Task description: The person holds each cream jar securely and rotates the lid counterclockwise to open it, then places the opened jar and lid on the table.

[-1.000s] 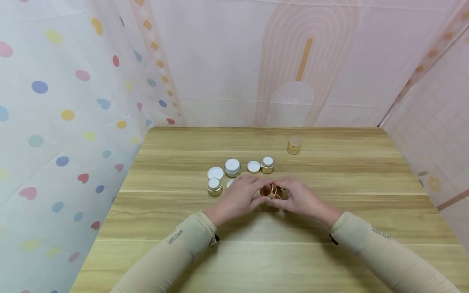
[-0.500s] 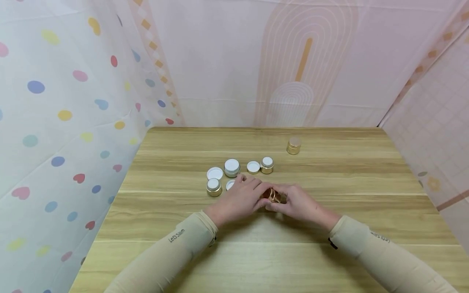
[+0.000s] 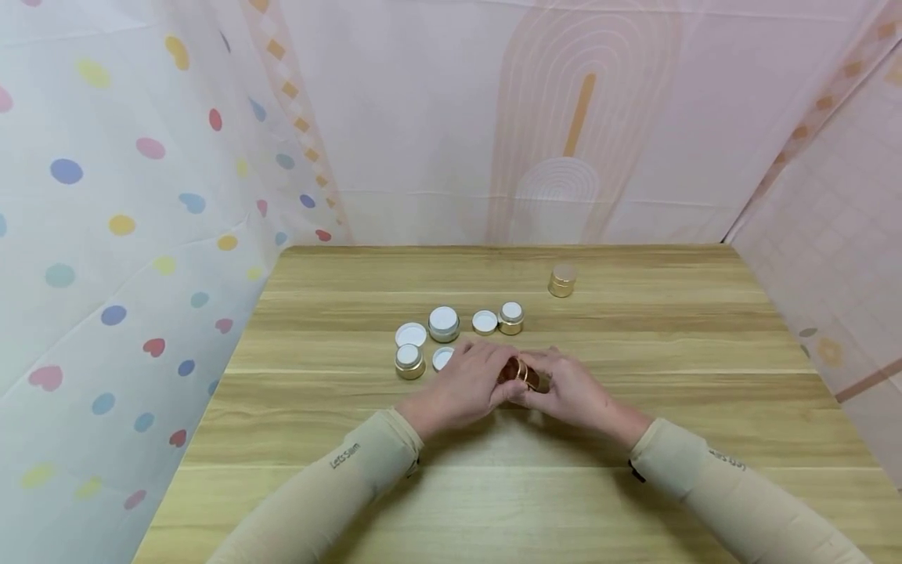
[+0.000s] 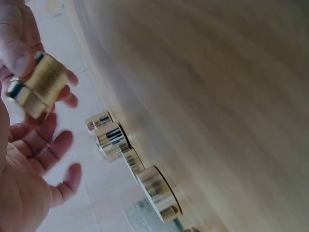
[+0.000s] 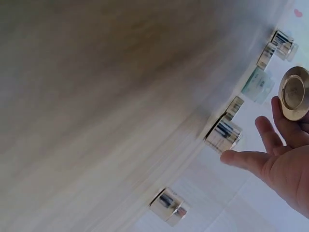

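Wood-grain tabletop point(image 3: 648, 337) spreads before a pale patterned cloth point(image 3: 416, 125), with polka dots on its left side. Near the middle of the tabletop, a tilted gold jar point(image 3: 525, 374) is held between both hands. At the jar's 9 o'clock, the left hand point(image 3: 465, 385) pinches one end between thumb and forefinger, other fingers spread. At 4 o'clock, the right hand point(image 3: 574, 394) pinches the opposite end, outer fingers spread as well. Compared with a second ago, less of the jar shows between the hands, while a small white disc point(image 3: 442, 359) at about 9 o'clock, just beside the left hand, is less covered. Everything else standing around keeps its place: a closed jar point(image 3: 562, 280) at 1 o'clock, a white-topped jar point(image 3: 510, 318) at 12, a gold-rimmed disc point(image 3: 485, 322) at 11, a glass jar point(image 3: 444, 323) and a larger disc point(image 3: 411, 335) around 10, and a short jar point(image 3: 409, 361) at 9.
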The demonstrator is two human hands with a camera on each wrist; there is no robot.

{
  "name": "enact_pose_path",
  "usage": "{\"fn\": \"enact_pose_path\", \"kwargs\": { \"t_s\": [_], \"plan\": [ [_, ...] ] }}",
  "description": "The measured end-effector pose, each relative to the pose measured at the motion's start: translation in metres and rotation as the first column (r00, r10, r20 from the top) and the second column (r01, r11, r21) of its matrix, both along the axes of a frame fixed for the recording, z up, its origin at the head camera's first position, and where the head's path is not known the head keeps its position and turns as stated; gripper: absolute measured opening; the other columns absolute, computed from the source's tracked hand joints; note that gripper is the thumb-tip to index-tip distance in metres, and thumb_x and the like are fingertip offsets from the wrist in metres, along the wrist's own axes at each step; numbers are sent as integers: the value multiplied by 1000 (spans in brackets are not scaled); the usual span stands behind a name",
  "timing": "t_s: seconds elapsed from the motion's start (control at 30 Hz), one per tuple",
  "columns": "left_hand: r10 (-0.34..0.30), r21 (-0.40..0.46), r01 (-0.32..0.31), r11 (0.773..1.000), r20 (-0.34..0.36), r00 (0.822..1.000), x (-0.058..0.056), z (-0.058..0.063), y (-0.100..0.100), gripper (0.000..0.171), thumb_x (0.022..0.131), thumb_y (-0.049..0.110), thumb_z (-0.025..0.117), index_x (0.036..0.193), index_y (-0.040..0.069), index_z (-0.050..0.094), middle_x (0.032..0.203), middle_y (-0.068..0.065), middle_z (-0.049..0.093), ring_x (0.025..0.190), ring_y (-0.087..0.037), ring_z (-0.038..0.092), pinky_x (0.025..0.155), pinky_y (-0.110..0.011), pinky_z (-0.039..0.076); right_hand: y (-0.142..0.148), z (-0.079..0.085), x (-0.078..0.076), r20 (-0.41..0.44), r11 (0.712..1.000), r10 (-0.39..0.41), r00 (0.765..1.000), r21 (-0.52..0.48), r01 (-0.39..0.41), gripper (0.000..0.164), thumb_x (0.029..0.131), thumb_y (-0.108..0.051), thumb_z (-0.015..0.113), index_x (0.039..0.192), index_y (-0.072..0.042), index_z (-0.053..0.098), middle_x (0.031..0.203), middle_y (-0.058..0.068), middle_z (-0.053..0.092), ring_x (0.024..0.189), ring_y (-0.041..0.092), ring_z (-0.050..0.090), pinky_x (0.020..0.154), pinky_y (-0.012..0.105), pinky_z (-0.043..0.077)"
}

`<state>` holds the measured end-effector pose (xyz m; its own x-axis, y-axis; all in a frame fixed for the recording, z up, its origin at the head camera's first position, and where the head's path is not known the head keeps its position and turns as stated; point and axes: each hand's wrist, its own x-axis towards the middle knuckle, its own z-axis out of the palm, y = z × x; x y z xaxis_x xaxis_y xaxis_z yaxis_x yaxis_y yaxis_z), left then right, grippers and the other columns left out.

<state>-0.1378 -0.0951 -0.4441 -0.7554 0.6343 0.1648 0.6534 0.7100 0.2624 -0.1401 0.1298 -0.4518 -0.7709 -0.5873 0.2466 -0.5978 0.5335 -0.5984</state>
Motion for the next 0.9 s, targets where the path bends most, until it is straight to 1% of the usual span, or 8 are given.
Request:
{"fn": "enact_pose_path", "kwargs": {
  "t_s": [0.1, 0.17, 0.33, 0.4, 0.57, 0.73, 0.8, 0.9],
  "plan": [
    [1, -21, -1, 1000, -11, 1000, 3, 1, -2, 65, 107, 57, 54, 156, 14, 49, 150, -6, 63, 140, -25, 56, 117, -47, 39, 2, 1, 1, 9, 999, -34, 999, 9, 34, 60, 89, -28, 89, 141, -6, 70, 136, 17, 74, 125, 34, 70, 109, 57, 54],
    [-22, -15, 21, 1000, -45, 999, 5, 3, -4, 64, 107, 53, 57, 159, 16, 49, 153, -2, 62, 141, -24, 55, 117, -48, 39, 4, 2, 2, 20, 998, -63, 998, 14, 62, 62, 86, -28, 92, 140, -6, 70, 135, 18, 73, 124, 35, 69, 105, 53, 58],
    [-86, -13, 85, 996, -176, 981, 7, 5, -8, 54, 103, 37, 69, 154, 21, 58, 148, 4, 67, 137, -24, 60, 116, -49, 42, 7, 2, 1, 21, 995, -95, 995, 35, 94, 57, 81, -25, 95, 133, -9, 75, 135, 21, 71, 130, 41, 65, 108, 58, 55],
    [-99, -22, 96, 995, -205, 974, 7, 5, -9, 53, 102, 35, 72, 152, 22, 60, 146, 5, 69, 135, -23, 61, 115, -48, 43, 7, 1, 1, 8, 994, -95, 995, 48, 94, 56, 81, -26, 95, 131, -10, 76, 135, 22, 71, 131, 41, 64, 109, 60, 54],
    [-99, -23, 97, 995, -199, 975, 7, 5, -9, 50, 102, 34, 73, 148, 20, 63, 141, 4, 72, 133, -22, 62, 114, -48, 43, 6, 0, 2, -15, 993, -97, 995, 68, 98, 57, 80, -28, 96, 131, -11, 77, 134, 22, 72, 132, 41, 63, 109, 62, 53],
    [-87, -12, 86, 996, -191, 978, 7, 6, -10, 53, 102, 41, 71, 149, 18, 61, 141, 1, 70, 133, -23, 61, 114, -47, 43, 6, 1, 2, -8, 993, -99, 995, 71, 99, 62, 80, -29, 96, 135, -12, 75, 133, 19, 74, 134, 40, 62, 111, 61, 52],
    [-103, -7, 103, 995, -207, 973, 7, 6, -10, 56, 101, 40, 73, 151, 19, 59, 144, 2, 69, 134, -23, 61, 114, -47, 44, 7, 2, 2, -19, 992, -100, 995, 75, 101, 62, 80, -29, 96, 136, -11, 74, 132, 18, 74, 134, 40, 63, 111, 60, 53],
    [-141, -1, 146, 989, -252, 957, 6, 6, -11, 55, 98, 33, 77, 150, 21, 61, 147, 5, 67, 134, -22, 61, 113, -47, 45, 7, 2, 2, -29, 991, -106, 994, 75, 107, 61, 80, -29, 96, 135, -11, 75, 130, 17, 75, 132, 39, 64, 109, 59, 54]
  ]
}}
